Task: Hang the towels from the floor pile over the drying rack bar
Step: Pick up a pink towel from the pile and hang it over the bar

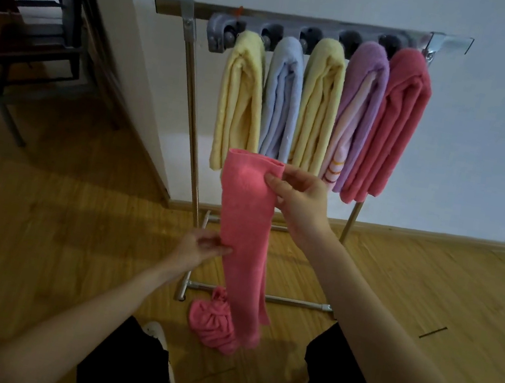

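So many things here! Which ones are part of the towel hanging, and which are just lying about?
Part of the job:
- pink towel, held up by the right hand at its top and the left hand at its edge
- crumpled pink towel on the floor
- drying rack bar
- five hung towels

Just lying about:
- dark chair
- white shoe

Two bare forearms, no sleeves, no watch or rings on left hand [201,247] or right hand [301,199]. Black trousers [128,367] on both legs, one white shoe [158,333] below.
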